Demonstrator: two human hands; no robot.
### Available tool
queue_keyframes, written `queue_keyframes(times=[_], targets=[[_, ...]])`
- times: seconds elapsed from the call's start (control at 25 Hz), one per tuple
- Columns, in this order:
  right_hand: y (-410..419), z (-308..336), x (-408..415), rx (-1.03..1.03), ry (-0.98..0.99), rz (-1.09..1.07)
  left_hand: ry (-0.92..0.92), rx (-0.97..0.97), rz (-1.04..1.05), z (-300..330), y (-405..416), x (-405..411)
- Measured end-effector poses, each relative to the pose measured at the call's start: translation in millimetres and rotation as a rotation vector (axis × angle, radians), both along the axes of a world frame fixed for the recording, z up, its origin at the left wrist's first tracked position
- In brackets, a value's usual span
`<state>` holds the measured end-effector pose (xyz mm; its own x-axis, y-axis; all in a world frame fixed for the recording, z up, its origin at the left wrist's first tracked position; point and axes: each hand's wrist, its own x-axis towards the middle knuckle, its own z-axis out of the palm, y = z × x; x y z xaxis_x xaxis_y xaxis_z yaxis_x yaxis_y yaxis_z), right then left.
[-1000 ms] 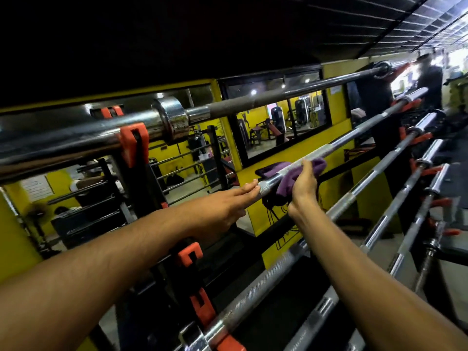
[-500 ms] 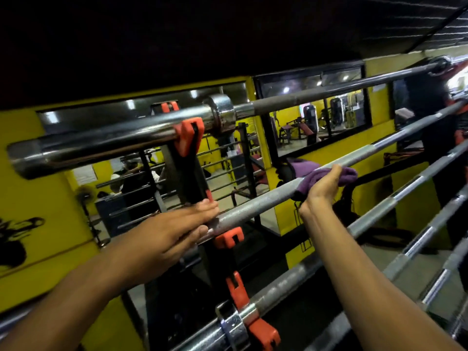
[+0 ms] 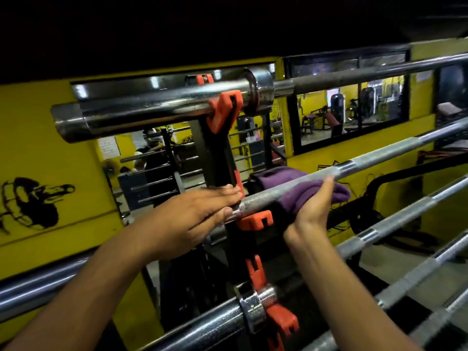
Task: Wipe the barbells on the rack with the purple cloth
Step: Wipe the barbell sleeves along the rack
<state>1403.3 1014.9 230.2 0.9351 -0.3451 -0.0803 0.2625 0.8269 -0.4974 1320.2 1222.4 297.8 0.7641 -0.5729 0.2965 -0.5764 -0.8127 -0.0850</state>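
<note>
Several steel barbells lie across a black rack with orange hooks. The second barbell runs from centre up to the right. A purple cloth is draped over it near the rack post. My right hand holds the cloth from below against the bar, thumb up beside the shaft. My left hand rests with straight fingers on the same bar at the post, next to an orange hook. The top barbell shows its thick chrome sleeve.
A yellow wall with mirrors stands right behind the rack. Lower barbells cross the right side. A bar with a collar sits near the bottom on another orange hook. Gym machines show in the mirror.
My right hand slid the cloth leftward down the bar toward the rack post. The view swung left, and my left hand stayed on the bar near the post.
</note>
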Motion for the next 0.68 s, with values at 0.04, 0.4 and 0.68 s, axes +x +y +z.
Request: queue_keyframes(times=[0.04,0.4,0.68], targets=[[-20,8,9,0.032,0.041,-0.079,0.007,0.008,0.008,0,0,0],[14,3,-17,-0.144,-0.018,0.04,-0.008,0.021,0.004,-2,-4,2],[-7,12,-11,-0.006,0.056,-0.019,0.051,-0.008,-0.004,3,-1,-3]])
